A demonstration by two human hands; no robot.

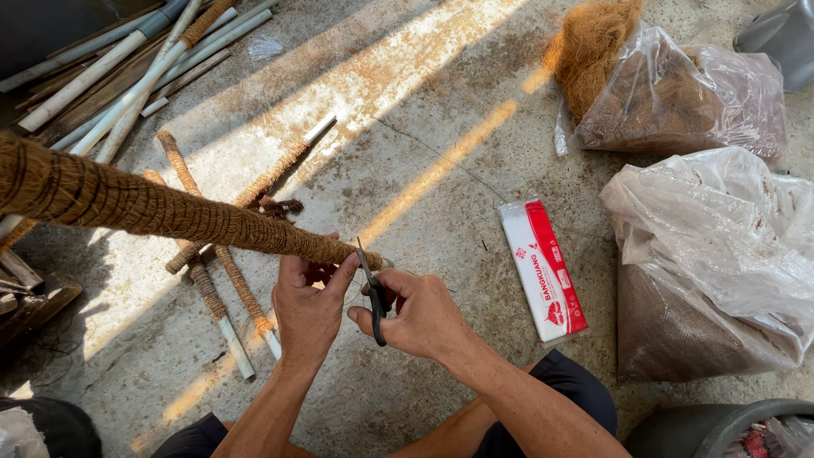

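Clasping the near end of a long coir-wrapped pole (161,212), the left hand (307,305) closes its fingers and thumb around the fibre winding; the pole runs up and left from that hold, tilted across the view. Just beside it, the right hand (421,315) is closed on the black handles of scissors (371,284), whose blades point up at the pole's tip. Two clear plastic bags (721,246) on the right hold brown coir, with loose fibre (593,42) spilling from the farther one. Between the bags and hands lies a red and white packet (543,267). Shorter wrapped sticks (222,263) and bare white pipes (127,76) lie on the concrete floor (407,153) behind the pole.
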